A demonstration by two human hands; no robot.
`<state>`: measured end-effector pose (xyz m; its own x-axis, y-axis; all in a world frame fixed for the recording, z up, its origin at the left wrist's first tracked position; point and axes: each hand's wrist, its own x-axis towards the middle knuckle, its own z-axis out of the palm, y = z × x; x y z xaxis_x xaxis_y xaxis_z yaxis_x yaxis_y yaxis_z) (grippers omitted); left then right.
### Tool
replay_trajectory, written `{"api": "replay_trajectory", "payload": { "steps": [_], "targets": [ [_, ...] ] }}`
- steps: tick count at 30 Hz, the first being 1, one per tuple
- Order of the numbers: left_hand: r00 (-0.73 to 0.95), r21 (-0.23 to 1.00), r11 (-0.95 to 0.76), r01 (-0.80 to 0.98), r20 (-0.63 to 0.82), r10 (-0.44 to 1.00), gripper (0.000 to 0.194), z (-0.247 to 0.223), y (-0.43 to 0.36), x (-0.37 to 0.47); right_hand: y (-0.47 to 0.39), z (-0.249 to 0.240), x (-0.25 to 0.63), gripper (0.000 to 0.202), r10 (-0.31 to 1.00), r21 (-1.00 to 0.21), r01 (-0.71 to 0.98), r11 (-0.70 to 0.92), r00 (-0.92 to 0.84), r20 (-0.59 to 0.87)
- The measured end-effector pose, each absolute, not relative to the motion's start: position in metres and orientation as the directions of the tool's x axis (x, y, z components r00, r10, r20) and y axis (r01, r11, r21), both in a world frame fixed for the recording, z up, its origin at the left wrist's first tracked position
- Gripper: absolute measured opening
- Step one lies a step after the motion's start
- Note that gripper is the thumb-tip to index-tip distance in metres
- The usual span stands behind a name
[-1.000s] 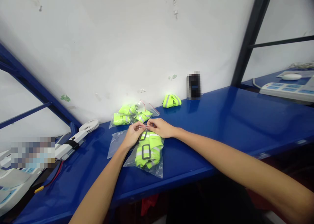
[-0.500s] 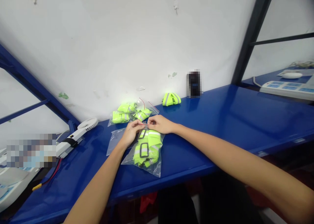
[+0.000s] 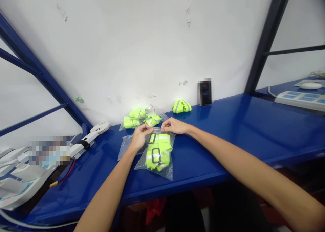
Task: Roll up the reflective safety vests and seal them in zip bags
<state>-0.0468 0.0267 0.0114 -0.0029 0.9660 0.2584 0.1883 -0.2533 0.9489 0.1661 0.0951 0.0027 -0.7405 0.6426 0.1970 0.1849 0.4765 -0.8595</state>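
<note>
A clear zip-lock bag (image 3: 167,172) lies on the blue table, its red-lined zip edge pointing away from me. Inside it is a folded neon-yellow reflective strap (image 3: 158,154) with grey bands and black buckles. My left hand (image 3: 140,135) pinches the zip edge at its left part. At the right part of the same edge, my right hand (image 3: 174,126) pinches with thumb and fingers, a short stretch of red line showing between the hands. Another flat clear bag (image 3: 125,145) lies partly under my left wrist.
Bagged yellow straps (image 3: 132,122) lie by the wall, with an unbagged strap roll (image 3: 181,106) to their right. A blurred dark box (image 3: 205,93) stands farther right. At left are a white handheld fan (image 3: 100,127), a cable with a yellow plug (image 3: 54,184) and white power strips.
My hands have moved apart along the zip edge, so more of the red line shows between them. The whole view has shifted slightly, and the bag stays on the table.
</note>
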Motion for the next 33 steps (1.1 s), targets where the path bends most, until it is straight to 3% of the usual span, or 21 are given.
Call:
{"api": "replay_trajectory", "payload": {
  "steps": [9, 19, 25, 28, 30, 33],
  "targets": [
    [-0.037, 0.924, -0.286, 0.254, 0.305, 0.952, 0.021, 0.010, 0.035, -0.070, 0.102, 0.001, 0.172, 0.023, 0.679, -0.913, 0.146, 0.381, -0.714, 0.169],
    [-0.051, 0.897, -0.298, 0.327, 0.332, 0.942, 0.020, 0.005, 0.040, -0.090, 0.107, 0.004, 0.185, 0.021, 0.692, -0.869, 0.234, 0.436, -0.704, 0.158],
    [-0.007, 0.752, -0.347, 0.560, 0.424, 0.906, 0.027, -0.002, 0.033, -0.088, 0.098, 0.000, 0.177, 0.014, 0.747, -0.849, 0.268, 0.455, -0.633, 0.201],
    [0.018, 0.670, -0.376, 0.640, 0.476, 0.879, 0.035, -0.004, 0.031, -0.086, 0.081, 0.005, 0.167, 0.013, 0.762, -0.900, 0.227, 0.372, -0.629, 0.156],
    [-0.014, 0.702, -0.386, 0.599, 0.490, 0.871, 0.037, -0.005, 0.034, -0.085, 0.066, 0.012, 0.159, 0.012, 0.695, -0.942, 0.185, 0.281, -0.716, 0.066],
    [-0.253, 0.889, -0.339, 0.309, 0.420, 0.872, 0.047, -0.007, 0.043, -0.089, 0.045, 0.029, 0.147, 0.012, 0.581, -0.985, 0.148, 0.088, -0.811, -0.070]
  ]
}}
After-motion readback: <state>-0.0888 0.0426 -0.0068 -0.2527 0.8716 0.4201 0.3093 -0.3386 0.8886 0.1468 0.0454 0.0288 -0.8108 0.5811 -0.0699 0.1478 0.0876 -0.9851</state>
